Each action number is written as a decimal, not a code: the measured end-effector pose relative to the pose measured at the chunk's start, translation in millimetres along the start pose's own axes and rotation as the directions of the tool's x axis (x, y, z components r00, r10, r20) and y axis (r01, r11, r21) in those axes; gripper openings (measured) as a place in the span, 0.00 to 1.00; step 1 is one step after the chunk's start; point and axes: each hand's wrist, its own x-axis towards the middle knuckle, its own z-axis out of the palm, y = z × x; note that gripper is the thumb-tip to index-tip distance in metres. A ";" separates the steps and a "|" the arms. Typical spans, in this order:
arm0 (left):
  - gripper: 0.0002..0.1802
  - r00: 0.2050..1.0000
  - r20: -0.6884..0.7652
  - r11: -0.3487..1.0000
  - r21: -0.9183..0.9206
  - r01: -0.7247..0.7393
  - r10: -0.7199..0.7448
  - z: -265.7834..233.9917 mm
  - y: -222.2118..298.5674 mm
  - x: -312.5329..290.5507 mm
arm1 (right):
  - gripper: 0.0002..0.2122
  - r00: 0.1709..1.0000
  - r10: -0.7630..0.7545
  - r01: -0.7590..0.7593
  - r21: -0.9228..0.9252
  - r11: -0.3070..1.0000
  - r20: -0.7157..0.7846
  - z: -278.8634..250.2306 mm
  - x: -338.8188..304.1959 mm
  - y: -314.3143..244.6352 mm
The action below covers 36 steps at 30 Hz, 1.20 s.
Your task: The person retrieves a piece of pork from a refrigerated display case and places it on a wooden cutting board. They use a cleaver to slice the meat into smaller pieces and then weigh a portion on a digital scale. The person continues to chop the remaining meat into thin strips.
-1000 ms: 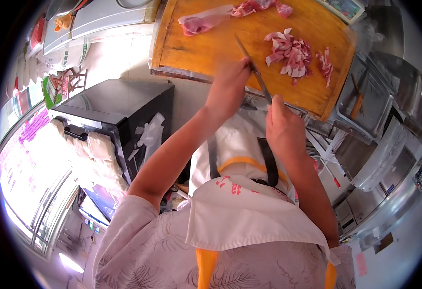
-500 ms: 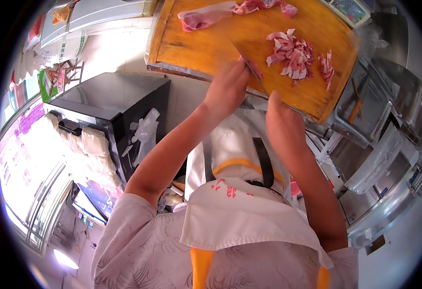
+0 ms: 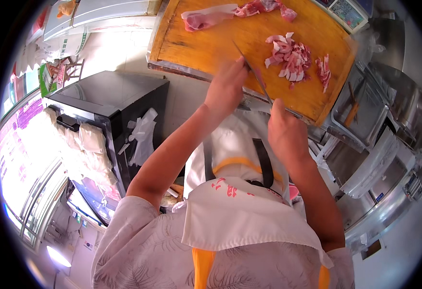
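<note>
My right hand (image 3: 286, 126) is closed round the handle of a long kitchen knife (image 3: 258, 76), its blade slanting away to the left over a wooden cutting board (image 3: 206, 45). Left of the blade, at the board's near edge, my left hand (image 3: 226, 85) is closed with fingers bent down onto a piece of meat. Most of that piece is hidden under the hand; a little pink shows by the blade. To the right lie a pile of sliced meat (image 3: 290, 57) and a smaller heap of slices (image 3: 323, 72). Long raw meat strips (image 3: 208, 18) rest along the far side.
Right of the board stands a clear tray (image 3: 362, 108) with a wooden-handled tool (image 3: 351, 114) in it. A framed picture (image 3: 348, 13) touches the far right corner. A dark cabinet (image 3: 107, 96) with plastic bags hanging on it stands at my left.
Both hands and the knife stay almost in place, with the right hand slightly lower. The whole view has shifted a little. The meat piles look the same.
</note>
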 end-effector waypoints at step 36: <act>0.24 0.981 -0.195 0.999 -0.024 -0.025 0.020 -9.1 -2.9 6.0 | 0.13 0.981 -0.045 0.070 0.128 0.989 -0.189 6.2 34.7 2.2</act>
